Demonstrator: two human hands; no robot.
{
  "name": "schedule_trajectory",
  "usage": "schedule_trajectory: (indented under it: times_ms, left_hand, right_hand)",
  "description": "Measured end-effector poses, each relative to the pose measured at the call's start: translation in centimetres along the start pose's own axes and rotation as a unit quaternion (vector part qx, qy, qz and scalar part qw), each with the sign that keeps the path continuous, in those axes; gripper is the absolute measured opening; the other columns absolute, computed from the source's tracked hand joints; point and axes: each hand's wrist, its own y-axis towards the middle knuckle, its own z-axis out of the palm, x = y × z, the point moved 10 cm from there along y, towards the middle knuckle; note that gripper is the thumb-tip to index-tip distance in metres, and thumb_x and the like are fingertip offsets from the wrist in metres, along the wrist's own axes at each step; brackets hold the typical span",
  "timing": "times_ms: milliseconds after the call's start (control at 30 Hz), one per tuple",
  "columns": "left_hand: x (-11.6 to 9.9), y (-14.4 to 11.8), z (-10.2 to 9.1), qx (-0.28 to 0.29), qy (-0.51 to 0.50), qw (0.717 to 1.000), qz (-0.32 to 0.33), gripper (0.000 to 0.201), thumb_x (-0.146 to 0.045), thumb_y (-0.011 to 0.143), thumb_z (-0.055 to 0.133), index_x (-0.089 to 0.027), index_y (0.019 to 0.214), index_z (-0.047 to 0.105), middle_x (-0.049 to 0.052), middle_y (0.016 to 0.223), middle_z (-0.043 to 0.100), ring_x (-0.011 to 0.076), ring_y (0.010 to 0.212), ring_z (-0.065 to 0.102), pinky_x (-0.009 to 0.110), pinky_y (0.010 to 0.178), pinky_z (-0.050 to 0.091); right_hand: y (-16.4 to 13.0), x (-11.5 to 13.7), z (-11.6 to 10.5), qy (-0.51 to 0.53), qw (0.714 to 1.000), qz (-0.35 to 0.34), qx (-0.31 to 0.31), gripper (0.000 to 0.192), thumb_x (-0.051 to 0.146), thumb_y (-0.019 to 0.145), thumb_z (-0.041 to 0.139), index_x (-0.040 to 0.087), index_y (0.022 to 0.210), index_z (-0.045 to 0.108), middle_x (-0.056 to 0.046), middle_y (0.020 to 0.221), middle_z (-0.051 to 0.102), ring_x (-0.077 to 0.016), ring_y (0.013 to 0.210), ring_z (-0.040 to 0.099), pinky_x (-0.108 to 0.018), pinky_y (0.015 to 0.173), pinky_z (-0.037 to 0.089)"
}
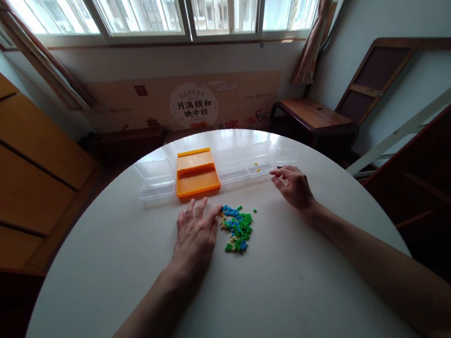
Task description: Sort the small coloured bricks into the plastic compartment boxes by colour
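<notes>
A small heap of tiny building bricks (pixel 237 227), green, blue and cream, lies in the middle of the round white table (pixel 133 288). My left hand (pixel 196 236) rests flat on the table just left of the heap, fingers spread, fingertips touching its blue edge. My right hand (pixel 293 184) hovers to the right of the heap near the clear trays, thumb and forefinger pinched together; whether something tiny sits between them cannot be told. One stray green brick (pixel 254 210) lies apart from the heap.
An orange tray (pixel 195 173) stands at the table's far side, with a clear plastic box (pixel 155 180) on its left and several clear compartments (pixel 255 161) on its right, one holding small yellow pieces. A wooden side table (pixel 314 116) stands beyond the rim.
</notes>
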Motion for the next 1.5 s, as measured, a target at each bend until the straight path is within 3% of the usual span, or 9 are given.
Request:
schedule_trajectory:
  times_ms: [167, 333, 700, 867, 1033, 1133, 1267, 1400, 1500]
  left_hand:
    - [-0.1, 0.0, -0.5, -0.007, -0.014, 1.000, 0.001, 0.030, -0.028, 0.092, 0.045, -0.030, 0.116, 0.063, 0.009, 0.138, 0.049, 0.0353, 0.135, 0.033, 0.058, 0.104, 0.032]
    - [-0.4, 0.0, -0.6, -0.008, -0.033, 0.999, 0.024, 0.033, -0.026, 0.091, 0.046, -0.033, 0.120, 0.061, 0.007, 0.140, 0.047, 0.0341, 0.135, 0.032, 0.057, 0.104, 0.033]
    - [-0.4, -0.1, -1.6, -0.045, -0.066, 0.996, 0.035, 0.019, -0.026, 0.088, 0.054, -0.028, 0.098, 0.071, 0.007, 0.129, 0.058, 0.0328, 0.129, 0.042, 0.055, 0.100, 0.038]
    - [-0.4, -0.2, -1.8, -0.053, -0.076, 0.995, 0.042, 0.015, -0.024, 0.088, 0.055, -0.024, 0.095, 0.069, 0.008, 0.126, 0.060, 0.0319, 0.128, 0.043, 0.053, 0.100, 0.037]
    - [-1.9, -0.5, -4.0, -0.131, -0.104, 0.982, 0.086, 0.012, -0.020, 0.089, 0.055, -0.022, 0.095, 0.065, 0.007, 0.116, 0.064, 0.0267, 0.121, 0.049, 0.046, 0.099, 0.039]
    - [-3.3, -1.0, -5.7, -0.181, -0.129, 0.967, 0.124, 0.011, -0.020, 0.088, 0.058, -0.023, 0.097, 0.063, 0.005, 0.111, 0.066, 0.0242, 0.118, 0.051, 0.043, 0.098, 0.041]
    - [-4.6, -1.9, -6.7, -0.205, -0.156, 0.954, 0.151, 0.014, -0.021, 0.087, 0.061, -0.025, 0.100, 0.062, 0.003, 0.108, 0.066, 0.0225, 0.114, 0.052, 0.040, 0.097, 0.043]
    - [-5.0, -2.3, -6.6, -0.204, -0.171, 0.950, 0.165, 0.015, -0.020, 0.087, 0.060, -0.025, 0.101, 0.062, 0.003, 0.106, 0.067, 0.0213, 0.114, 0.053, 0.038, 0.096, 0.045]
    - [-5.3, -2.3, -6.3, -0.195, -0.172, 0.949, 0.177, 0.015, -0.018, 0.087, 0.060, -0.025, 0.099, 0.062, 0.003, 0.106, 0.067, 0.0210, 0.114, 0.053, 0.037, 0.095, 0.045]
  right_hand:
    - [-0.6, 2.2, 0.6, -0.007, 0.999, -0.045, 0.023, 0.018, 0.024, 0.085, 0.056, 0.020, 0.093, 0.071, -0.006, 0.086, 0.066, -0.0226, 0.082, 0.056, -0.038, 0.082, 0.047]
    - [-0.7, 2.3, 0.6, 0.000, 0.999, -0.042, 0.026, 0.018, 0.023, 0.085, 0.056, 0.019, 0.093, 0.071, -0.007, 0.087, 0.067, -0.0226, 0.081, 0.056, -0.038, 0.080, 0.048]
    - [-0.9, 2.5, 1.1, 0.007, 0.998, -0.042, 0.036, 0.016, 0.023, 0.085, 0.056, 0.020, 0.091, 0.071, -0.007, 0.088, 0.067, -0.0234, 0.085, 0.057, -0.038, 0.079, 0.048]
    - [-1.0, 3.2, 1.2, 0.017, 0.997, -0.056, 0.041, 0.015, 0.022, 0.085, 0.057, 0.021, 0.090, 0.071, -0.006, 0.085, 0.066, -0.0225, 0.083, 0.056, -0.038, 0.080, 0.047]
    - [-1.3, 4.5, 1.5, 0.093, 0.994, -0.019, 0.060, 0.014, 0.023, 0.084, 0.059, 0.020, 0.088, 0.071, -0.005, 0.081, 0.065, -0.0191, 0.077, 0.057, -0.035, 0.075, 0.048]
    - [-2.4, 6.3, 3.3, 0.199, 0.969, 0.026, 0.147, 0.016, 0.026, 0.083, 0.061, 0.019, 0.093, 0.072, -0.004, 0.079, 0.065, -0.0141, 0.067, 0.056, -0.028, 0.063, 0.047]
    - [-4.7, 10.2, 5.6, 0.326, 0.902, 0.027, 0.282, 0.019, 0.031, 0.084, 0.062, 0.020, 0.095, 0.073, -0.003, 0.083, 0.066, -0.0128, 0.070, 0.058, -0.025, 0.064, 0.046]
    - [-5.8, 12.2, 6.4, 0.416, 0.849, 0.036, 0.323, 0.023, 0.036, 0.086, 0.061, 0.017, 0.090, 0.073, -0.004, 0.083, 0.067, -0.0147, 0.076, 0.060, -0.027, 0.070, 0.048]
    - [-5.8, 12.2, 6.4, 0.423, 0.849, 0.045, 0.315, 0.025, 0.038, 0.086, 0.061, 0.017, 0.087, 0.072, -0.003, 0.079, 0.067, -0.0145, 0.072, 0.060, -0.027, 0.068, 0.048]
